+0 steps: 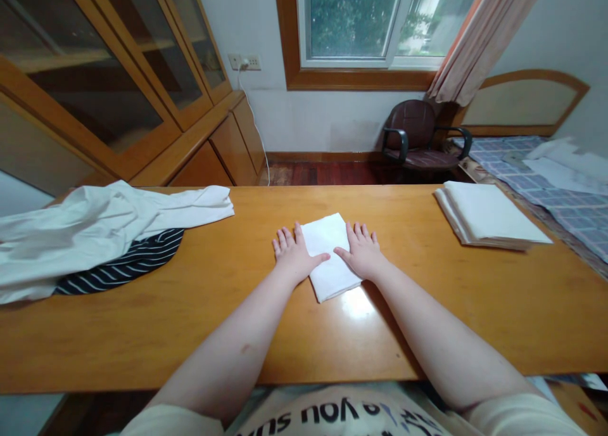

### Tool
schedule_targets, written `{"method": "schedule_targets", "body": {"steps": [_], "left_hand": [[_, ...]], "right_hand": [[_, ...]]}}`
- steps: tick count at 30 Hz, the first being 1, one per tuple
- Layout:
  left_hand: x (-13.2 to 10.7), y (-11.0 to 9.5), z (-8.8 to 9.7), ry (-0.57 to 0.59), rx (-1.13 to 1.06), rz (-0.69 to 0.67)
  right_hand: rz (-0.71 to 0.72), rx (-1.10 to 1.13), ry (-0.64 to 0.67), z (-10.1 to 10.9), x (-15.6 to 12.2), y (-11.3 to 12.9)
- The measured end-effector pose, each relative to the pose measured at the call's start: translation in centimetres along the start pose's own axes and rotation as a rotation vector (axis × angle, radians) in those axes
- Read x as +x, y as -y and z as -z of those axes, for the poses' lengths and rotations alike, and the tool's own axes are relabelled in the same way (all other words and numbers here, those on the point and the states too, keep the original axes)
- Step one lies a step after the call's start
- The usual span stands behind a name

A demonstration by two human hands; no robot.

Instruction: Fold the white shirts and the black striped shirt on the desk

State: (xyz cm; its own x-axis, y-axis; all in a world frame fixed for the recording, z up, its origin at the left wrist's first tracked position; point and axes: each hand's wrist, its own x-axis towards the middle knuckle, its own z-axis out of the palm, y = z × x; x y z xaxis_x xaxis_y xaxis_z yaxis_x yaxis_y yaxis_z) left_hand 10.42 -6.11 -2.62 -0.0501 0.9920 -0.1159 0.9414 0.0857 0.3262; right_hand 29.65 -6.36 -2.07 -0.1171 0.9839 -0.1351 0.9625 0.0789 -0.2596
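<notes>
A small white cloth (329, 251), folded into a narrow rectangle, lies in the middle of the wooden table (199, 309). My left hand (293, 255) rests flat on its left edge with fingers stretched out and the thumb across the cloth. My right hand (361, 252) lies flat on its right edge, fingers spread, thumb pointing inward. Both palms press down on the cloth and the table; neither grips anything.
A stack of folded white cloths (489, 215) sits at the table's right. A heap of white fabric (95, 224) over a dark striped garment (128, 263) covers the left end. Behind stand a brown armchair (418, 138), a wooden cabinet (118, 87) and a bed (560, 189).
</notes>
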Motion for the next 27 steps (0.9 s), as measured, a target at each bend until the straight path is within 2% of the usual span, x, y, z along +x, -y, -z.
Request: {"method": "schedule_targets", "body": {"steps": [3,6,10,12,14,17,19,21,25,27], "left_hand": [[-0.3,0.1,0.4,-0.039,-0.109,0.008],[-0.2,0.0,0.7,-0.089,-0.383,-0.044],[0.6,-0.3,0.7,-0.124,-1.075,-0.055],[0.9,-0.5,0.5,-0.110,-1.413,0.004],[1.0,-0.6,0.4,-0.053,-1.622,0.095],[0.9,-0.6,0.6,0.113,-1.750,0.178],[0.8,-0.5,1.1,0.171,-1.789,0.196],[0.8,-0.3,1.6,0.176,-1.838,0.195],[0.9,0.1,2.4,0.172,-1.904,0.177],[0.9,0.3,2.6,0.159,-1.906,0.168]], "right_hand": [[-0.037,0.052,-0.050,0.1,0.0,-0.3],[0.009,0.102,-0.113,0.6,0.2,-0.7],[0.038,0.150,-0.202,1.2,0.5,-1.0],[0.039,0.177,-0.219,1.4,0.5,-0.9],[0.049,0.207,-0.232,1.5,0.3,-0.8],[0.081,0.281,-0.255,1.4,0.0,-0.7],[0.099,0.384,-0.251,1.2,0.0,-0.7],[0.115,0.596,-0.221,0.8,0.1,-0.7],[0.095,1.188,-0.117,0.1,0.5,-0.7],[0.042,1.358,-0.094,0.2,0.6,-0.6]]}}
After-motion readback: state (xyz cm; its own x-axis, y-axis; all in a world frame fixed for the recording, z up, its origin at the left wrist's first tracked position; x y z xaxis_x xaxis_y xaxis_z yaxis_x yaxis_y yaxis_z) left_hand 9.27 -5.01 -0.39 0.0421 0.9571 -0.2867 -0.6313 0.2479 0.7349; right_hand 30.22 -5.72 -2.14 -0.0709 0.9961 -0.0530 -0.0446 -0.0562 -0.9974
